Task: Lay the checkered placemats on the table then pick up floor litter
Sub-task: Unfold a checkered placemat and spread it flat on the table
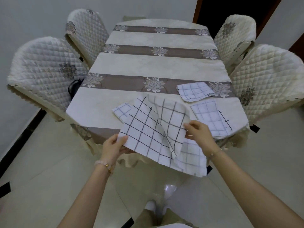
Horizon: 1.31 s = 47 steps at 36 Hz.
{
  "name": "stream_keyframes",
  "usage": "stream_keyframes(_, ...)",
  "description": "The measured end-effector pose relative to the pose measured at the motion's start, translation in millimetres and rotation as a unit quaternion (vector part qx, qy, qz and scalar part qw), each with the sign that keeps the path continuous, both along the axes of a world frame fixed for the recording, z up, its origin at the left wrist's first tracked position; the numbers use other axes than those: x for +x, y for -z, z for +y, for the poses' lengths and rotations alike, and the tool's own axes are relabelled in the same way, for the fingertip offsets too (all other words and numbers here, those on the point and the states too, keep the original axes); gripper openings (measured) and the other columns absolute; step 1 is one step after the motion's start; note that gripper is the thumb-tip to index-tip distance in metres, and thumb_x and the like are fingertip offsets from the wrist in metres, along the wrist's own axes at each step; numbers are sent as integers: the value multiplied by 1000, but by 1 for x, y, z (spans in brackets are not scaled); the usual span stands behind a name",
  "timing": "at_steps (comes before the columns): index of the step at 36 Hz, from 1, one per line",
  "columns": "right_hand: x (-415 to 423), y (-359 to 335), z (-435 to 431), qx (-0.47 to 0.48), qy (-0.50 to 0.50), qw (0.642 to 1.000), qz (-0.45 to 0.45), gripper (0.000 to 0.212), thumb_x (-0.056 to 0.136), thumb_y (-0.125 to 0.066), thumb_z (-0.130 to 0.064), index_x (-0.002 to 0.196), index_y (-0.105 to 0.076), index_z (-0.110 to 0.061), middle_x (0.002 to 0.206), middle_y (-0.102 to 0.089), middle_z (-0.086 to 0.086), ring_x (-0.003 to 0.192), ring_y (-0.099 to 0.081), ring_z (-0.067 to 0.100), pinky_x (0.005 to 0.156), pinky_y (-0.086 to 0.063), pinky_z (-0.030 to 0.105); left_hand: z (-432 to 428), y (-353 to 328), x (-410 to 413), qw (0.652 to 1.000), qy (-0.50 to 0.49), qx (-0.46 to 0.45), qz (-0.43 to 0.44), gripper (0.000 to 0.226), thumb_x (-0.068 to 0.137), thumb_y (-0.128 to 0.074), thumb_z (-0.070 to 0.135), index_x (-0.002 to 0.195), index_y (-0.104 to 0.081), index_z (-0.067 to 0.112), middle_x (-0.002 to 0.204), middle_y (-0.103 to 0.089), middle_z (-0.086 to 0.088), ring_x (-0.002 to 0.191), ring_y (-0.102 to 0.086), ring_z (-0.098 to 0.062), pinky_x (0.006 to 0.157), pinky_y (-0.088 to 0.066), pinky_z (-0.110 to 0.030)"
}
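Held placemat [148, 134]: white with a dark grid, raised over the near edge of the table [156, 66], creased down its middle so the right half stands up in a fold.

Left hand [113, 145]: grips the near-left corner, thumb on top, fingers beneath. Right hand [199, 130]: fingers curled, pinching the right edge of the fold.

Overhanging placemat [192, 157]: lies under the held one, its near part drooping past the table edge.

Flat placemat [208, 119]: on the table just right of the right hand, near the right corner.

Folded placemat [195, 92]: farther back on the right, lying across a brown floral band of the tablecloth.

Partly covered placemat [121, 110]: only a corner shows, left of the held one.

Quilted chairs [44, 71]: two stand on each long side of the table.
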State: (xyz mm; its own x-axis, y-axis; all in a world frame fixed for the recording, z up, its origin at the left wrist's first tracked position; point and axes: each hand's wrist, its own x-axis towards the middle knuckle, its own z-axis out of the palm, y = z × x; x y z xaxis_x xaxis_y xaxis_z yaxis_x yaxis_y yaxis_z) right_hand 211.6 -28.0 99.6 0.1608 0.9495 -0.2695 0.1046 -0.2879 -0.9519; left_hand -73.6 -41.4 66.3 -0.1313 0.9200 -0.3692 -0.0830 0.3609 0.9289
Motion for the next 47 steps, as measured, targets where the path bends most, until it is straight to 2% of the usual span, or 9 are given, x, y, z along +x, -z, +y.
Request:
stream_keyframes(5, 27, -17, 14, 12, 89, 996, 28, 13, 95, -53, -16, 84, -57, -10, 75, -58, 4, 67, -57, 14, 57, -54, 17, 19, -12, -31, 997, -63, 31, -18, 13, 89, -61, 15, 82, -51, 9, 74, -47, -7, 63, -53, -18, 60, -50, -28)
stream_keyframes(14, 63, -36, 30, 78, 187, 977, -69, 27, 95, -53, -22, 103, -62, 2, 92, -57, 10, 85, -50, 20, 76, -42, 31, 55, -43, -54, 983, -141, 113, 21, 14, 89, -61, 20, 101, -64, 13, 100, -65, -5, 103, -60, -24, 99, -46, -42)
stream_keyframes(20, 83, -44, 20, 105, 199, 966, -129, 27, 94, -54, -23, 101, -63, 1, 93, -57, 6, 89, -50, 14, 71, -39, 25, 71, -58, -50, 958, -138, 187, 170, 22, 89, -58, 29, 71, -55, 18, 68, -49, -3, 63, -47, -12, 64, -38, -31)
stream_keyframes(27, 110, -60, 5, 111, 214, 963, -122, 23, 93, -57, -21, 103, -64, -1, 88, -61, 6, 82, -54, 16, 67, -42, 22, 90, -82, -41, 943, -83, 230, 226, 25, 91, -57, 31, 82, -56, 8, 69, -46, -3, 61, -42, -5, 64, -33, -28)
stream_keyframes(30, 124, -67, 0, 112, 224, 959, -131, 22, 92, -59, -23, 102, -65, -4, 92, -63, 11, 87, -56, 21, 76, -45, 32, 97, -96, -38, 943, -60, 245, 217, 27, 90, -58, 29, 98, -63, 3, 92, -59, -7, 86, -54, -17, 78, -43, -36)
stream_keyframes(34, 131, -69, -4, 124, 240, 952, -141, 14, 92, -59, -21, 97, -63, -8, 86, -61, 10, 80, -55, 19, 64, -46, 21, 102, -105, -30, 940, -28, 252, 229, 21, 90, -59, 26, 104, -65, 13, 103, -65, -9, 97, -58, -20, 89, -46, -38)
stream_keyframes(40, 134, -43, -18, 95, 265, 950, -135, 24, 93, -58, -22, 104, -62, -2, 98, -61, 10, 94, -56, 21, 81, -44, 34, 93, -81, -26, 985, -14, 92, 143, 29, 90, -57, 38, 105, -60, 13, 100, -55, -4, 94, -45, -19, 88, -42, -40)
stream_keyframes(44, 141, -23, -28, 42, 281, 952, -116, 28, 93, -57, -27, 108, -60, -3, 106, -62, 14, 100, -58, 27, 91, -47, 47, 71, -57, -29, 995, 77, 3, 66, 16, 91, -59, 30, 89, -61, 14, 81, -65, -2, 69, -58, -19, 62, -46, -30)
stream_keyframes(47, 144, -12, -35, 29, 287, 950, -119, 34, 94, -56, -26, 114, -60, 2, 106, -62, 16, 96, -56, 24, 82, -45, 38, 54, -35, -25, 990, 116, -5, 83, 6, 90, -60, 12, 89, -65, 9, 66, -72, 3, 56, -67, -12, 49, -51, -21)
